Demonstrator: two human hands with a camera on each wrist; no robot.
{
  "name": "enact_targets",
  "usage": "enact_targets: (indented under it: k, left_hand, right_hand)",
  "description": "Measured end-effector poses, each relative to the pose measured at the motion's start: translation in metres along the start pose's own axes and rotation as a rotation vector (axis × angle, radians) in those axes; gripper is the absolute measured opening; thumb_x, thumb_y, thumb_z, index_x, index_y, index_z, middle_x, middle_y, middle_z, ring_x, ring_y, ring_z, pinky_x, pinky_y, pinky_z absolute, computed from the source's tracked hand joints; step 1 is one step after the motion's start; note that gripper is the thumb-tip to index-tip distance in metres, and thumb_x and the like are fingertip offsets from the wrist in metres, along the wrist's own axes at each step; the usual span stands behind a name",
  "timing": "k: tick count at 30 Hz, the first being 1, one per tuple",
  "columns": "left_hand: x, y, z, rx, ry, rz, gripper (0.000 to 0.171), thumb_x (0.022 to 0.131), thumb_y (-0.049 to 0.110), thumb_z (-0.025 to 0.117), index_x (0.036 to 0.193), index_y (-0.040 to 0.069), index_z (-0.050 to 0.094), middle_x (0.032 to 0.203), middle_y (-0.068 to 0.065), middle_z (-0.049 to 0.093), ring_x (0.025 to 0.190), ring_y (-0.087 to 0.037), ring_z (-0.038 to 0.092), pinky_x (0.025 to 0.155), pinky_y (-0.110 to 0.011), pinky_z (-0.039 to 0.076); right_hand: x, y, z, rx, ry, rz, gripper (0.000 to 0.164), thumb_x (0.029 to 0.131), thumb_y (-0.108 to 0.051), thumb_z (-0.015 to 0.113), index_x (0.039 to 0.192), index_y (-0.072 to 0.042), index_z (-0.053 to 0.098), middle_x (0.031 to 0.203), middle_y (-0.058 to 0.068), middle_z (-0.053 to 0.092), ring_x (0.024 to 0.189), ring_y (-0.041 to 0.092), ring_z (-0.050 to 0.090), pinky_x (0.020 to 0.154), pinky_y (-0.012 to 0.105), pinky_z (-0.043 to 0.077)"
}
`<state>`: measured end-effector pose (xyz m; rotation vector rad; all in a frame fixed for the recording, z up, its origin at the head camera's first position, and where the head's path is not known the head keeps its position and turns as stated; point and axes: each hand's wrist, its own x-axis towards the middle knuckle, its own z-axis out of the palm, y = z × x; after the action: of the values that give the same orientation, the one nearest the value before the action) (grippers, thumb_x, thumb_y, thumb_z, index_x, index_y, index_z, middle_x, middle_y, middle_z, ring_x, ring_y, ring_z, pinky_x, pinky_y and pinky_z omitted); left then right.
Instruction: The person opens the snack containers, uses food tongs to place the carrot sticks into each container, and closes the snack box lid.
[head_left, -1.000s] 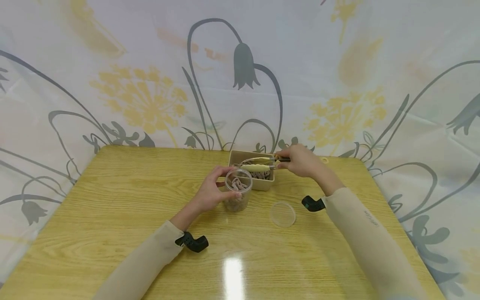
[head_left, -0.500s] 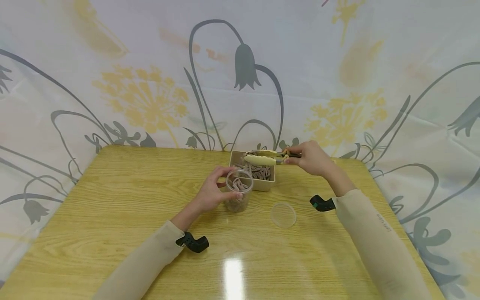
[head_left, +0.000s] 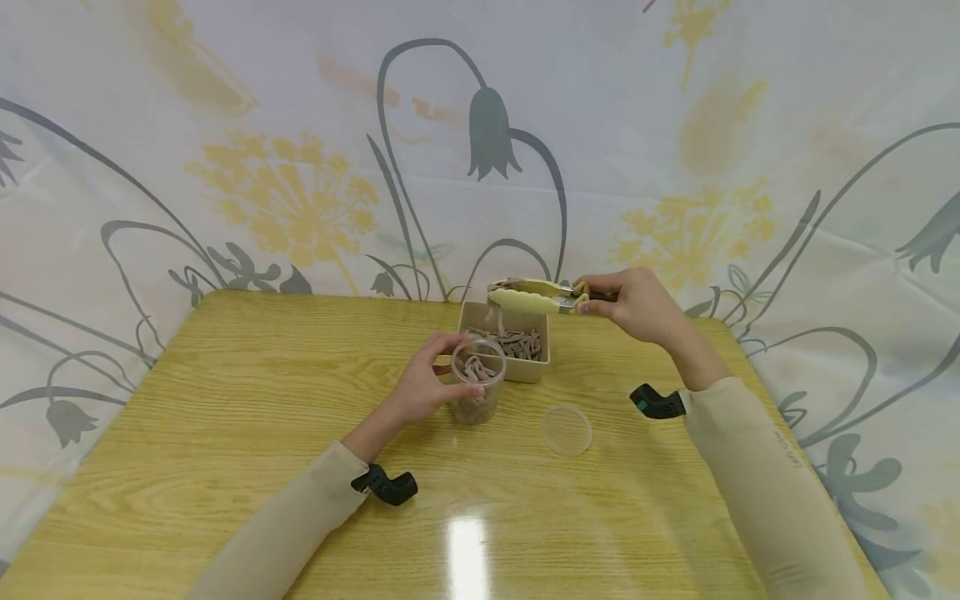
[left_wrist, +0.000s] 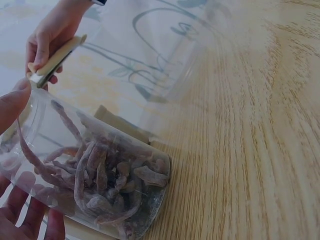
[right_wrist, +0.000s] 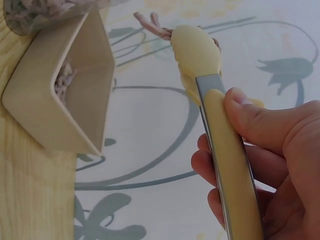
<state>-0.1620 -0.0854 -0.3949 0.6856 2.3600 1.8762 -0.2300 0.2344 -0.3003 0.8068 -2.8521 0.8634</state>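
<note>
My left hand [head_left: 423,382] grips a clear plastic jar [head_left: 486,404] that stands upright on the table. Through its wall, in the left wrist view, show many greyish-brown dried strips [left_wrist: 100,170]. My right hand [head_left: 643,307] holds yellow tongs [head_left: 528,302] above a beige rectangular box [head_left: 528,371] just behind the jar. A few strips [right_wrist: 152,25] stick out from the tong tips, which pinch them, and some hang down toward the box. More strips [head_left: 525,344] lie inside the box; part of its inside is hidden by the tongs and the jar.
A clear round lid [head_left: 567,430] lies flat on the wooden table [head_left: 262,400], right of the jar. Behind the table hangs a flower-patterned cloth [head_left: 300,125], close to the box. Each wrist wears a black camera mount [head_left: 657,402].
My right hand has lifted the tongs up and to the right, out of the box, with strips in the tips. The left hand and jar have stayed in place.
</note>
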Motion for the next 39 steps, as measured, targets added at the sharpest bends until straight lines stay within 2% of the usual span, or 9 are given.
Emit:
enact_targets:
  k: [4,8,10,18,20,26,33,36,39]
  left_hand:
    - [0.0,0.0,0.0,-0.006,-0.002,0.003,0.066,0.08,-0.003,0.081,0.138,-0.007,0.051,0.128,-0.031,0.047,0.123,-0.044,0.048,0.102,-0.055,0.045]
    - [0.0,0.0,-0.001,-0.01,-0.006,0.005,0.066,0.08,-0.004,0.08,0.139,-0.007,0.05,0.129,-0.031,0.047,0.124,-0.046,0.046,0.103,-0.056,0.044]
    - [-0.001,0.001,-0.001,-0.009,-0.005,0.004,0.067,0.08,-0.004,0.08,0.139,-0.007,0.049,0.129,-0.031,0.047,0.124,-0.046,0.046,0.103,-0.056,0.044]
    - [-0.001,0.002,0.0,0.022,0.002,-0.014,0.068,0.081,-0.002,0.081,0.14,-0.007,0.049,0.129,-0.025,0.049,0.125,-0.041,0.047,0.103,-0.053,0.045]
    - [-0.001,0.002,0.0,0.029,0.001,-0.02,0.068,0.081,-0.001,0.081,0.14,-0.007,0.048,0.129,-0.024,0.049,0.126,-0.04,0.047,0.103,-0.053,0.045]
    - [-0.001,0.002,-0.001,0.032,0.0,-0.019,0.067,0.081,-0.001,0.081,0.14,-0.007,0.048,0.128,-0.022,0.049,0.125,-0.039,0.047,0.103,-0.052,0.045]
    - [0.0,0.001,-0.001,0.016,-0.006,-0.007,0.066,0.081,-0.001,0.081,0.139,-0.006,0.05,0.128,-0.021,0.049,0.125,-0.04,0.047,0.102,-0.055,0.045]
    - [0.0,0.001,-0.001,0.01,-0.01,-0.009,0.066,0.081,-0.001,0.081,0.14,-0.006,0.05,0.128,-0.022,0.049,0.125,-0.042,0.046,0.102,-0.055,0.045]
    - [0.0,0.0,-0.001,0.008,-0.011,-0.007,0.066,0.081,-0.002,0.08,0.14,-0.007,0.049,0.128,-0.021,0.049,0.125,-0.042,0.046,0.102,-0.055,0.045]
  right_hand:
    - [-0.004,-0.006,-0.005,0.028,0.014,-0.004,0.037,0.092,-0.015,0.073,0.127,-0.001,0.068,0.104,0.016,0.073,0.046,0.007,0.019,0.047,0.028,0.028]
    - [-0.009,-0.013,-0.005,0.063,0.006,-0.033,0.036,0.092,-0.011,0.072,0.126,0.0,0.068,0.074,0.008,0.068,0.046,0.007,0.021,0.047,0.027,0.028]
    - [-0.011,-0.016,-0.003,0.078,0.002,-0.048,0.035,0.092,-0.01,0.073,0.125,0.0,0.069,0.068,0.003,0.064,0.046,0.007,0.022,0.046,0.027,0.028]
    - [-0.02,-0.025,0.009,0.081,-0.071,-0.084,0.039,0.091,-0.009,0.074,0.127,0.004,0.066,0.082,0.006,0.072,0.044,0.007,0.026,0.045,0.027,0.03]
    - [-0.022,-0.026,0.012,0.059,-0.095,-0.1,0.04,0.091,-0.011,0.074,0.127,0.002,0.066,0.075,0.004,0.069,0.044,0.006,0.023,0.045,0.026,0.029]
    - [-0.023,-0.026,0.018,-0.019,-0.128,-0.179,0.036,0.089,-0.015,0.075,0.122,-0.003,0.071,0.085,0.001,0.073,0.045,0.003,0.023,0.047,0.026,0.028]
    - [-0.021,-0.025,0.02,-0.073,-0.15,-0.242,0.037,0.088,-0.012,0.076,0.122,-0.001,0.07,0.097,0.006,0.074,0.048,0.003,0.044,0.054,0.028,0.043]
    - [-0.02,-0.026,0.019,-0.093,-0.156,-0.242,0.041,0.087,-0.012,0.077,0.124,0.001,0.069,0.107,0.012,0.073,0.057,0.006,0.059,0.061,0.034,0.051]
    - [-0.019,-0.029,0.018,-0.114,-0.161,-0.249,0.039,0.086,-0.012,0.077,0.123,0.001,0.07,0.109,0.014,0.073,0.064,0.009,0.064,0.066,0.037,0.055]
